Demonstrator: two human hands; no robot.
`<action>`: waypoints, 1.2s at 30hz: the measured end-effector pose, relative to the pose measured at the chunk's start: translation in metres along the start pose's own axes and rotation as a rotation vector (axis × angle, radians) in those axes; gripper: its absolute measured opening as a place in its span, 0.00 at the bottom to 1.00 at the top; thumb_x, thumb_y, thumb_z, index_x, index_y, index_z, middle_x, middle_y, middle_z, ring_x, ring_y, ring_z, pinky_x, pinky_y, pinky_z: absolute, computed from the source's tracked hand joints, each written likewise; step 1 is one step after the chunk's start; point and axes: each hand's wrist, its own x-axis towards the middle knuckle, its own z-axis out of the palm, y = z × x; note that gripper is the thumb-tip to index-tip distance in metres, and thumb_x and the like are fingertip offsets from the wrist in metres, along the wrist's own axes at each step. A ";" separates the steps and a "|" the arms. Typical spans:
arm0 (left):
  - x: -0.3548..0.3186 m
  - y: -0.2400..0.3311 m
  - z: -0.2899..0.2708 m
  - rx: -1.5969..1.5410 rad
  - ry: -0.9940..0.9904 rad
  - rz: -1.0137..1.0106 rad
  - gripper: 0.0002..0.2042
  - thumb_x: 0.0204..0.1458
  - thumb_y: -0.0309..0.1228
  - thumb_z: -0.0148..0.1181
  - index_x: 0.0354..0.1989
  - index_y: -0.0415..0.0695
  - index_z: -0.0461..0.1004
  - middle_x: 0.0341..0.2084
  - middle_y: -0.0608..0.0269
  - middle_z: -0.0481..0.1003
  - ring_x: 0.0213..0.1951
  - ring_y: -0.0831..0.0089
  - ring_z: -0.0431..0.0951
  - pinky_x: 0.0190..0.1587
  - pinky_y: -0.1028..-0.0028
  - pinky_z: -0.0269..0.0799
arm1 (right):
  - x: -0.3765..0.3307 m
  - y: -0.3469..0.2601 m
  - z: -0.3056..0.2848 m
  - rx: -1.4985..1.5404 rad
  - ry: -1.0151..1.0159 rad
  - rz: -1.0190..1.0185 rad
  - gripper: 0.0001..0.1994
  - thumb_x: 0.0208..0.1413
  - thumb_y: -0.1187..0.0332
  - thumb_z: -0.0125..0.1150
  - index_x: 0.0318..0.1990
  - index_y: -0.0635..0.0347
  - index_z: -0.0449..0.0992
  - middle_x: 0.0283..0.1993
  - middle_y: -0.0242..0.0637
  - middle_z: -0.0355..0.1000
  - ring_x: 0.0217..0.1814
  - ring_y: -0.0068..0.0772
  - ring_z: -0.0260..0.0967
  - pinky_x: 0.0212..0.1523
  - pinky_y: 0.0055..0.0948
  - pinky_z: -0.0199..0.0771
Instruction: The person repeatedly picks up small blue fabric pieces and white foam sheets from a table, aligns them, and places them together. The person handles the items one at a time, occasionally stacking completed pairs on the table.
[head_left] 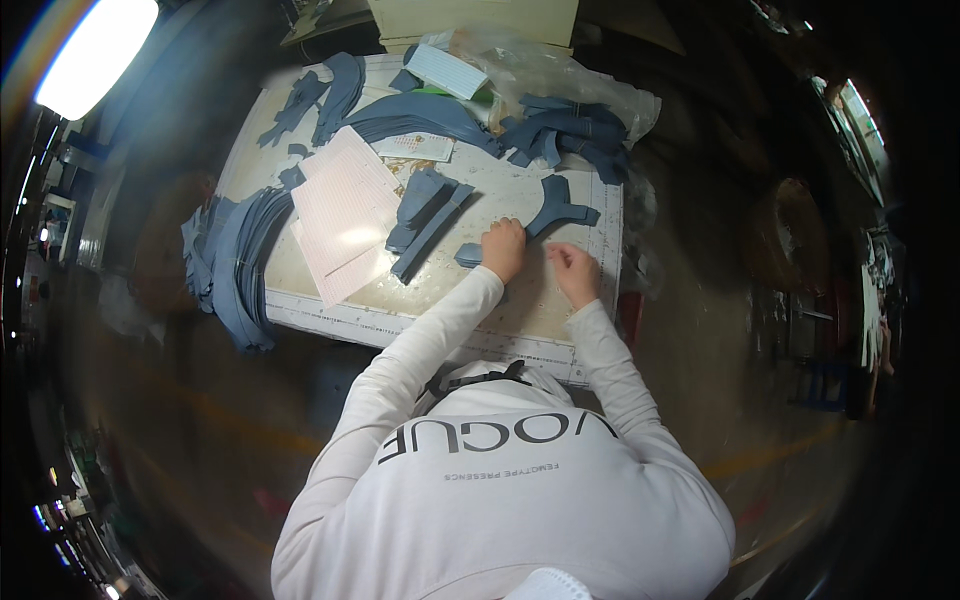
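Note:
My left hand (503,248) is closed over the end of a grey-blue cut fabric piece (552,212), whose forked end spreads out beyond the fingers. Just left of that hand lies a small blue fabric piece (467,255), partly under the fingers. My right hand (575,275) is slightly nearer and to the right, its thumb and fingertips pinched together above the table. Whatever the pinch holds, if anything, is too small to make out. To the left sit a stack of short blue pieces (422,205) and a long narrow blue strip (433,234).
Lined pinkish paper sheets (345,205) lie on the white table (470,315). Long curved fabric bundles (245,250) hang over its left edge. More blue bundles (420,117), a tangled pile (575,135), clear plastic (550,75) and a white pad (446,70) occupy the far side.

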 end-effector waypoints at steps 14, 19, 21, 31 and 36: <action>-0.092 -0.053 -0.041 -0.038 -0.078 -0.064 0.21 0.30 0.34 0.70 0.34 0.38 0.71 0.33 0.51 0.75 0.38 0.53 0.77 0.38 0.60 0.76 | 0.028 -0.060 -0.020 0.027 -0.444 -0.341 0.10 0.53 0.72 0.60 0.43 0.61 0.78 0.38 0.42 0.76 0.38 0.40 0.75 0.40 0.31 0.74; -0.121 -0.071 -0.054 -0.078 -0.082 -0.133 0.20 0.32 0.35 0.70 0.32 0.39 0.72 0.32 0.50 0.74 0.35 0.52 0.77 0.36 0.59 0.74 | 0.037 -0.064 -0.011 0.027 -0.467 -0.330 0.11 0.53 0.69 0.61 0.43 0.61 0.78 0.39 0.42 0.76 0.41 0.42 0.74 0.44 0.34 0.72; -0.120 -0.070 -0.054 -0.097 -0.050 -0.127 0.19 0.32 0.35 0.70 0.33 0.39 0.72 0.32 0.50 0.74 0.35 0.52 0.77 0.36 0.59 0.74 | 0.043 -0.065 -0.011 0.016 -0.415 -0.319 0.11 0.51 0.70 0.62 0.42 0.61 0.79 0.38 0.43 0.76 0.40 0.42 0.74 0.44 0.33 0.72; -0.104 -0.056 -0.045 -0.097 0.003 -0.145 0.20 0.32 0.36 0.71 0.35 0.41 0.75 0.33 0.53 0.76 0.37 0.55 0.78 0.38 0.60 0.75 | 0.035 -0.075 0.006 -0.412 -0.569 -0.565 0.25 0.37 0.70 0.72 0.49 0.48 0.77 0.57 0.35 0.65 0.66 0.38 0.55 0.62 0.42 0.57; -0.105 -0.057 -0.057 -0.136 -0.039 -0.137 0.18 0.34 0.37 0.72 0.34 0.42 0.76 0.31 0.55 0.76 0.36 0.57 0.79 0.38 0.62 0.75 | 0.046 -0.077 0.029 -0.603 -0.651 -0.733 0.20 0.35 0.70 0.72 0.42 0.49 0.79 0.51 0.33 0.68 0.63 0.35 0.58 0.64 0.43 0.52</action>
